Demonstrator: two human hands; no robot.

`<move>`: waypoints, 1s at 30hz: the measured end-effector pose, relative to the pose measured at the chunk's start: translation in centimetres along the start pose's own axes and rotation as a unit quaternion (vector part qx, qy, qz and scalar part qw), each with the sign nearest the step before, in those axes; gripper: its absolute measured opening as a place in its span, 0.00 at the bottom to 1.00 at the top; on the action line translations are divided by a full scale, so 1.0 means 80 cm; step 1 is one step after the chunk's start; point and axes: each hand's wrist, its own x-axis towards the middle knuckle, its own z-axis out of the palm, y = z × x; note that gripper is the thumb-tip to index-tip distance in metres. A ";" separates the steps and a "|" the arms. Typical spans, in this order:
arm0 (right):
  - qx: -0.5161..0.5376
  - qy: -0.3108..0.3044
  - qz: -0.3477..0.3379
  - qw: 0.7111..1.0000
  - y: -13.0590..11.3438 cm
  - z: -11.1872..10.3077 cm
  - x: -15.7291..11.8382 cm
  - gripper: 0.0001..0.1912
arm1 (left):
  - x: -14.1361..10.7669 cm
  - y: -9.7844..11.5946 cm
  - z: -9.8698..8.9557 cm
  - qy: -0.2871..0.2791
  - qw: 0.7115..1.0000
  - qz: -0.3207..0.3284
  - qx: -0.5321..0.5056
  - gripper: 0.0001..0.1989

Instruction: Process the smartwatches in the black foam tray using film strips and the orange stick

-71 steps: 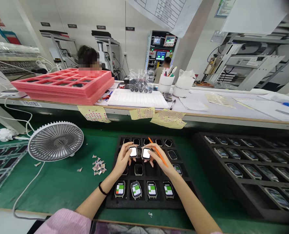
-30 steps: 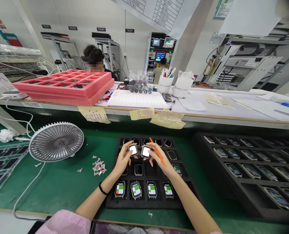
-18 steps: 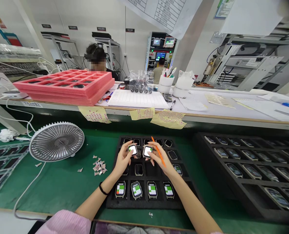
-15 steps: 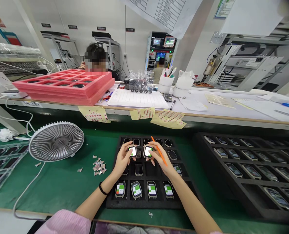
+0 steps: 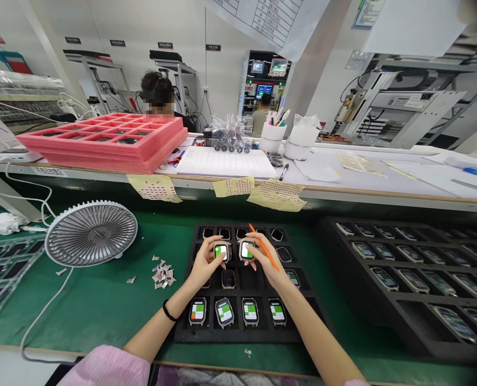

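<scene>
My left hand is closed around a smartwatch, its thumb on the lit white and green screen. A second smartwatch is gripped in my right hand, the thumb likewise over its screen. An orange pen-like stick is tucked along the right hand. Both watches are held above a black foam tray of more watch bodies. Along its front row several watches show green and white screens; most of those behind are dark. One slot below the right-hand watch holds no watch.
A round grey fan stands at the left, beside a heap of small scraps. Another black tray of watches lies at the right. Clear trays sit far left. Pink foam trays rest on the raised shelf; a person is behind it.
Both watches have shifted slightly to the right, and their screens now show more green beside the white. The left thumb has moved across its screen.
</scene>
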 end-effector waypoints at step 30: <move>0.005 -0.005 0.019 1.000 -0.001 0.002 0.001 0.20 | 0.003 -0.001 -0.002 0.010 0.999 -0.038 -0.021 0.28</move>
